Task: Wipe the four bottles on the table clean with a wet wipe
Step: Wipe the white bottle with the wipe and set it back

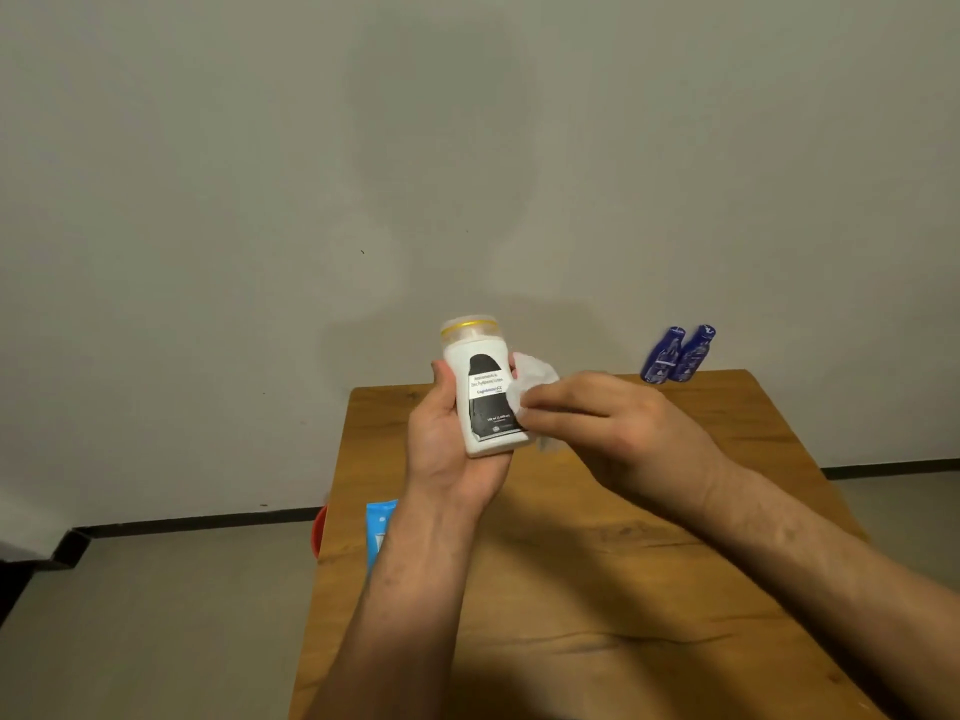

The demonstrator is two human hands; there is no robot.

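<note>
A white bottle (pixel 480 392) with a black label and a clear, yellow-ringed cap is held upright above the table in my left hand (pixel 447 449). My right hand (pixel 608 423) presses a crumpled white wet wipe (pixel 532 379) against the bottle's right side. Two dark blue bottles (pixel 678 354) stand side by side at the far right edge of the wooden table (pixel 597 589). Only these three bottles are in view.
A blue wipe packet (pixel 378 527) lies at the table's left edge, partly hidden by my left forearm. Something red (pixel 319 530) sits on the floor just left of the table. A plain wall stands behind the table.
</note>
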